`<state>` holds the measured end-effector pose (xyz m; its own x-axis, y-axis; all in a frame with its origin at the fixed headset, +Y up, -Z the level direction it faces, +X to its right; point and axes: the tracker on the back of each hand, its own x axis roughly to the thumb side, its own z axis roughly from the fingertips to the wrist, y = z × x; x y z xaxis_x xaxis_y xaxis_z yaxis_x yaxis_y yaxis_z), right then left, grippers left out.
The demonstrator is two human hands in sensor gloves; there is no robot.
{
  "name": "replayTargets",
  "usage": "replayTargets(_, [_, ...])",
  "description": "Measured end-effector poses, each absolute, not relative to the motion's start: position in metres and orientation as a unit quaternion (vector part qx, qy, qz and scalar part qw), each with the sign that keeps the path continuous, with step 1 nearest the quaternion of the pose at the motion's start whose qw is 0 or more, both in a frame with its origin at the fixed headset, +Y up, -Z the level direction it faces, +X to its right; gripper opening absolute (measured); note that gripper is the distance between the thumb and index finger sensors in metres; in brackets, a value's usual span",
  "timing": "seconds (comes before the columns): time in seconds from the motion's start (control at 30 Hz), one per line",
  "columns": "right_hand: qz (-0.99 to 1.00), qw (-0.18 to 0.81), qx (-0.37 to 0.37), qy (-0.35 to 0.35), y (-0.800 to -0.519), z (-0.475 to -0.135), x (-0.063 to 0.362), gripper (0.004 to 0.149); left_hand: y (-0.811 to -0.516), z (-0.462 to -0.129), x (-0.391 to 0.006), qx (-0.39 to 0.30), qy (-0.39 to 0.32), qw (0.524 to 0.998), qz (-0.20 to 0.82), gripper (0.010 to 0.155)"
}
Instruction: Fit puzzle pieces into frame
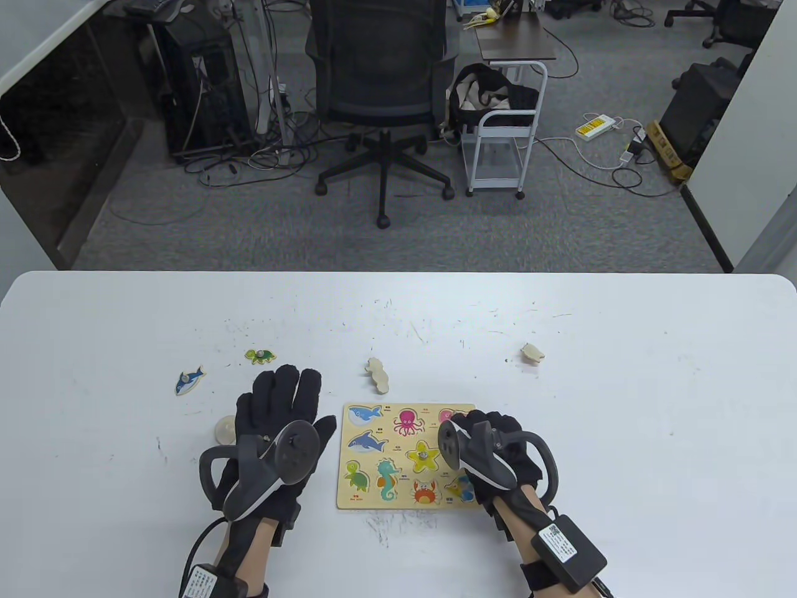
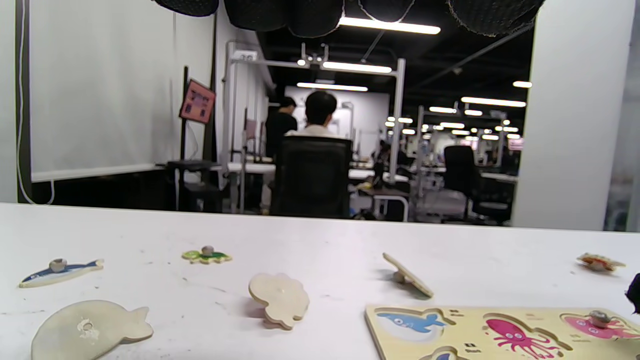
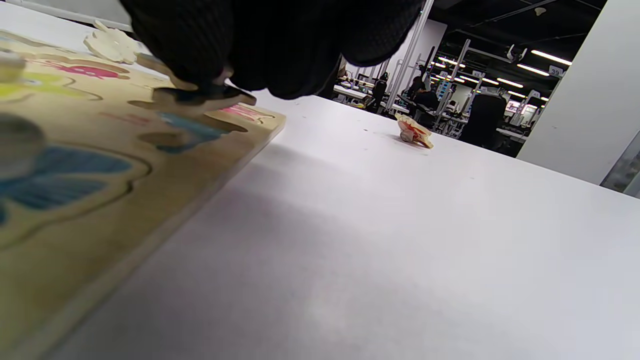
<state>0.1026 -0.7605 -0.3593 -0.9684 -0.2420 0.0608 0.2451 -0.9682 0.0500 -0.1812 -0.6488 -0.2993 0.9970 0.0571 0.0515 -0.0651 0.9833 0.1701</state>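
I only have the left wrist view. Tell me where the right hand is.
Observer: The right hand lies over the right edge of the puzzle frame.
Operator: Say what it holds.
Observer: In the right wrist view its fingers pinch a flat piece just above the frame.
Operator: Now report my left hand.
Observer: The left hand is palm down with fingers spread, left of the frame, holding nothing.
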Motion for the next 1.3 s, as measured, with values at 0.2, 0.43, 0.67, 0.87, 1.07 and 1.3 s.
replayTargets(0.2, [-0.990, 0.134, -0.029, -0.040, -0.768, -0.362, 0.100, 0.043, -0.648, -0.299, -0.179, 0.080, -0.027, 0.996, 0.027, 0.074])
replayTargets(0.43, [-0.990, 0.131, -0.030, -0.042, -0.769, -0.361, 0.100, 0.043, -0.649, -0.300, -0.177, 0.075, -0.026, 0.997, 0.024, 0.074])
replayTargets(0.67, [-0.990, 0.133, -0.033, -0.045, -0.768, -0.359, 0.100, 0.043, -0.649, -0.300, -0.176, 0.072, -0.027, 0.997, 0.020, 0.074])
replayTargets(0.87, [-0.990, 0.132, -0.032, -0.044, -0.769, -0.358, 0.100, 0.043, -0.649, -0.300, -0.175, 0.068, -0.027, 0.997, 0.018, 0.074])
replayTargets(1.07, [-0.989, 0.135, -0.032, -0.044, -0.768, -0.357, 0.099, 0.043, -0.649, -0.300, -0.175, 0.066, -0.028, 0.997, 0.018, 0.073])
replayTargets(1.3, [-0.996, 0.078, 0.004, -0.045, -0.746, -0.366, 0.118, 0.052, -0.648, -0.300, -0.177, 0.069, -0.025, 0.997, 0.021, 0.073])
